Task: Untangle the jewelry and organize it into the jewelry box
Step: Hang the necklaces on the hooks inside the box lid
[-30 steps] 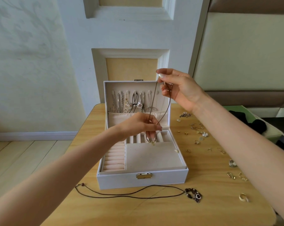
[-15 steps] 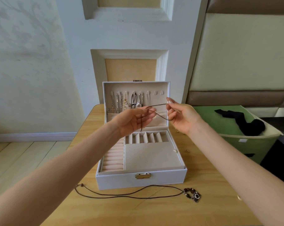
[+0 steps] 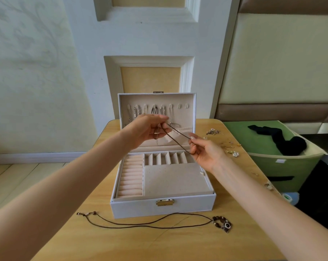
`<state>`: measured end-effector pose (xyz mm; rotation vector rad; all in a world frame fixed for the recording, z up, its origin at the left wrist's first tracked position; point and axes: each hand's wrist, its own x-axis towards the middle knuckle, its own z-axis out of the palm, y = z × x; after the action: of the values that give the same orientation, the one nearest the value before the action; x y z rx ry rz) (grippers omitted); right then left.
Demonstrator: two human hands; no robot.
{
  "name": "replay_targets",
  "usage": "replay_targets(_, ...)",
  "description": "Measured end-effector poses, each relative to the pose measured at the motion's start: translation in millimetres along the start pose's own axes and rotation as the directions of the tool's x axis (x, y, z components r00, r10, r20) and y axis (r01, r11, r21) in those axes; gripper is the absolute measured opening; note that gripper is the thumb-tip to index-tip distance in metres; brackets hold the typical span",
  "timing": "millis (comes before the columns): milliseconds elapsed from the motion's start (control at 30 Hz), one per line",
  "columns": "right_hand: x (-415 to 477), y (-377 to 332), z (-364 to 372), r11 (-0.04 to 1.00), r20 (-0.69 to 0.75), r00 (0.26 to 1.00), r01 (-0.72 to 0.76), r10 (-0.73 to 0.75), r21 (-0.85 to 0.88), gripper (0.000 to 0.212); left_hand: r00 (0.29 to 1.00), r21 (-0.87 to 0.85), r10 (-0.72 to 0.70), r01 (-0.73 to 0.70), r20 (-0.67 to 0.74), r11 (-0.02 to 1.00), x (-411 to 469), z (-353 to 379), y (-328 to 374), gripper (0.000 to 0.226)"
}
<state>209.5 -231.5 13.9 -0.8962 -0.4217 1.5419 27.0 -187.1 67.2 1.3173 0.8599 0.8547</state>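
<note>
The left hand [image 3: 150, 129] and right hand [image 3: 206, 154] each pinch a brown cord necklace [image 3: 178, 138], stretched in the air above the open jewelry box [image 3: 163, 207], before its lid [image 3: 186, 117]. Pulling hard could, I judge, tighten any knot; a swing could snag the chains [image 3: 162, 110] hung on the lid. Two hooks [image 3: 183, 106] at the lid's right look free. Loose earrings [image 3: 235, 153] lie near the right edge of the bench [image 3: 121, 243], easily swept off.

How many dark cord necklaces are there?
3: held cord between left hand and right hand; table cord before the jewelry box; hanging cord on a lid hook. Others may be hidden.
</note>
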Motion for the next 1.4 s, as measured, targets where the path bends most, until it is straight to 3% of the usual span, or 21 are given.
replay_targets(133, 4, 9, -4, 0.996, -0.015, 0.999, 0.041, -0.042, -0.084, 0.02, 0.999, 0.023, 0.014, -0.015, 0.045, 1.0, -2, -3, 8, 0.014)
replay_targets(233, 4, 12, -4, 0.922, -0.002, 0.985, 0.162, -0.174, -0.353, 0.019, 0.994, -0.086, -0.015, 0.024, 0.108, 0.996, -5, 0, 13, 0.02)
replay_targets(267, 5, 14, -4, 0.808, 0.014, 0.961, 0.239, -0.275, -0.538, 0.019, 0.992, -0.121, -0.023, 0.038, 0.123, 0.992, -6, 1, 15, 0.022)
replay_targets(333, 0, 16, 0, 0.468, 0.131, 0.855, 0.395, -0.502, -0.791, 0.016, 0.991, -0.149, -0.027, 0.047, 0.135, 0.988, -7, 4, 16, 0.028)
replay_targets(367, -3, 16, 4, 0.374, 0.199, 0.796, 0.468, -0.572, -0.801, 0.011, 0.99, -0.142, -0.027, 0.047, 0.136, 0.989, -7, 7, 16, 0.031)
replay_targets(400, -8, 17, 8, 0.348, 0.246, 0.757, 0.53, -0.606, -0.773, 0.009, 0.991, -0.13, -0.028, 0.045, 0.135, 0.991, -7, 9, 15, 0.034)
replay_targets(467, -16, 15, 18, 0.386, 0.287, 0.753, 0.578, -0.592, -0.719, 0.022, 0.992, -0.103, -0.024, 0.037, 0.123, 0.994, -7, 15, 13, 0.035)
replay_targets(567, -13, 13, 29, 0.365, 0.271, 0.805, 0.503, -0.527, -0.783, 0.034, 0.996, -0.064, -0.028, 0.033, 0.08, 0.997, -7, 23, 13, 0.034)
replay_targets(700, -2, 7, 32, 0.443, 0.225, 0.828, 0.481, -0.514, -0.756, 0.013, 0.998, 0.023, -0.039, 0.037, 0.05, 0.999, -6, 27, 14, 0.033)
replay_targets(867, 0, -13, 32, 0.587, 0.275, 0.872, 0.478, -0.405, -0.653, 0.005, 0.992, 0.436, 0.102, -0.058, -0.078, 0.898, -4, 21, 13, 0.025)
replay_targets(1133, 15, -25, 31, 0.683, 0.302, 0.898, 0.439, -0.32, -0.584, 0.019, 0.973, 0.309, 0.142, -0.08, -0.183, 0.948, 7, 21, 11, 0.004)
replay_targets(1267, 22, -29, 29, 0.735, 0.335, 0.907, 0.406, -0.254, -0.543, 0.013, 0.957, 0.376, 0.156, -0.054, -0.246, 0.925, 16, 19, 11, 0.005)
replay_targets(1400, 32, -37, 26, 0.635, 0.314, 0.899, 0.438, -0.306, -0.636, 0.02, 0.954, 0.452, 0.19, -0.067, -0.232, 0.889, 31, 16, 3, 0.01)
